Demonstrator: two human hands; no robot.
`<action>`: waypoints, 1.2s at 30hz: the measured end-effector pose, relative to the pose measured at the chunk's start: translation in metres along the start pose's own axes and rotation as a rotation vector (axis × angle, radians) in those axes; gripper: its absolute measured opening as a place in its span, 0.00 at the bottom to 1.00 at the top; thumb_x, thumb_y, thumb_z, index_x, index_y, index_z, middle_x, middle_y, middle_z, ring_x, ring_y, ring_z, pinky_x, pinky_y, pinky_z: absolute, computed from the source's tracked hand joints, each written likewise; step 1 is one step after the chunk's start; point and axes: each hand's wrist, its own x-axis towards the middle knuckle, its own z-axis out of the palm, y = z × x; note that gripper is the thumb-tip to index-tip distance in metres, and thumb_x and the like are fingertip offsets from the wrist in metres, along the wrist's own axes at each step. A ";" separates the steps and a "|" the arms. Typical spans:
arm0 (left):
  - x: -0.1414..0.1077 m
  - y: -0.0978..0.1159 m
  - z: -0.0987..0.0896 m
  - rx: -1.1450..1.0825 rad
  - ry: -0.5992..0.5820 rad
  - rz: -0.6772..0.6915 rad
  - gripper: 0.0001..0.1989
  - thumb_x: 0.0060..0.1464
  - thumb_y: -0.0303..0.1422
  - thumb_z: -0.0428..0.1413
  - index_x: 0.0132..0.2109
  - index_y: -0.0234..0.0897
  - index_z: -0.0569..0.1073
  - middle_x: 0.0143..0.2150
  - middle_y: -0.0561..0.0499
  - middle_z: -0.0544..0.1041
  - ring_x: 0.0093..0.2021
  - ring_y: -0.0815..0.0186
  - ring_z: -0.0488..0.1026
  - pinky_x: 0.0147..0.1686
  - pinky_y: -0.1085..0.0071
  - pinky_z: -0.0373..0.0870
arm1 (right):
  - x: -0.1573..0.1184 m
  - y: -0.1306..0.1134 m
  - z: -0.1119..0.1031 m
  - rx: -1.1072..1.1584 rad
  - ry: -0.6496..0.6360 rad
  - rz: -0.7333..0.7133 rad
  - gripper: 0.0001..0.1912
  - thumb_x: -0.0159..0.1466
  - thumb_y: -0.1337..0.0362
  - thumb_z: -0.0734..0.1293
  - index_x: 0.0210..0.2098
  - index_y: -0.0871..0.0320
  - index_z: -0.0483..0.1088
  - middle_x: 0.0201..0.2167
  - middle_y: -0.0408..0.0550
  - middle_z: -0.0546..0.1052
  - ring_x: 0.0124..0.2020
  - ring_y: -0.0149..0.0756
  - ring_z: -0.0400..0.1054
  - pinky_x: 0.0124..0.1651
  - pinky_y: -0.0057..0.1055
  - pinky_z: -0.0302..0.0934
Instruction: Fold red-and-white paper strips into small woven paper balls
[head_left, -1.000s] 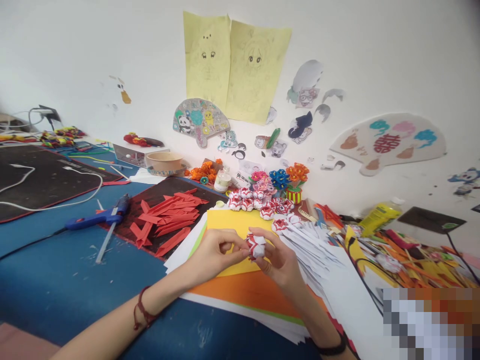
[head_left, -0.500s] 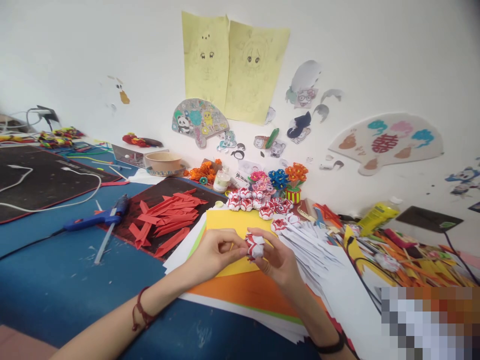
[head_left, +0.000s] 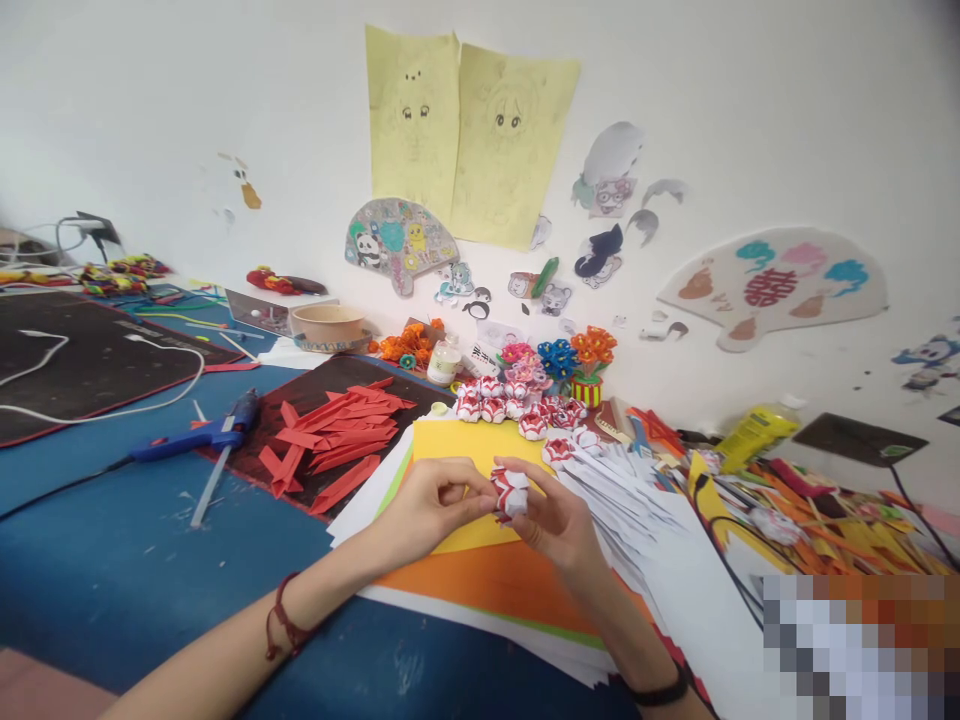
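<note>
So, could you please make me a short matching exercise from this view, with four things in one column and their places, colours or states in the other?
1. Red-and-white paper piece
2. Glue gun
3. Folded red papers
4. Yellow bottle

A. Heaped on a dark mat
B. Tilted, at the right of the picture
C. Held between the left hand and the right hand
D. Blue, with a black cord

Right pairs: 1-C, 2-D, 3-A, 4-B
</note>
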 end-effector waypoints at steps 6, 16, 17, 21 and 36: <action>-0.001 0.001 0.001 0.033 0.016 0.018 0.14 0.56 0.40 0.59 0.34 0.32 0.80 0.25 0.54 0.65 0.23 0.74 0.51 0.24 0.73 0.47 | 0.000 -0.002 0.000 -0.027 0.001 0.023 0.24 0.61 0.58 0.72 0.55 0.53 0.69 0.50 0.52 0.74 0.44 0.41 0.72 0.46 0.38 0.69; -0.001 0.001 0.001 0.088 0.028 0.023 0.14 0.56 0.40 0.59 0.34 0.33 0.80 0.25 0.54 0.66 0.24 0.73 0.52 0.25 0.73 0.49 | -0.001 0.002 -0.001 -0.066 0.017 -0.028 0.25 0.61 0.59 0.72 0.57 0.51 0.69 0.56 0.52 0.71 0.48 0.43 0.71 0.45 0.39 0.71; -0.001 0.001 0.001 0.094 0.028 0.022 0.14 0.56 0.40 0.59 0.34 0.32 0.80 0.25 0.54 0.66 0.24 0.73 0.53 0.25 0.73 0.49 | -0.001 0.002 -0.001 -0.067 0.017 -0.028 0.24 0.61 0.59 0.72 0.57 0.50 0.69 0.56 0.52 0.70 0.49 0.43 0.71 0.46 0.39 0.71; -0.001 0.002 0.002 0.109 0.009 -0.001 0.15 0.58 0.41 0.58 0.34 0.32 0.79 0.25 0.54 0.65 0.24 0.73 0.52 0.24 0.74 0.48 | -0.001 0.002 -0.001 -0.075 0.021 -0.020 0.24 0.62 0.59 0.72 0.57 0.51 0.69 0.57 0.53 0.70 0.48 0.43 0.71 0.47 0.39 0.71; 0.000 0.000 0.005 -0.044 0.017 -0.052 0.20 0.55 0.48 0.57 0.35 0.32 0.77 0.23 0.52 0.68 0.25 0.71 0.59 0.23 0.75 0.52 | -0.001 0.000 0.002 -0.007 0.036 0.019 0.25 0.61 0.59 0.72 0.57 0.49 0.69 0.56 0.51 0.71 0.47 0.43 0.73 0.46 0.40 0.72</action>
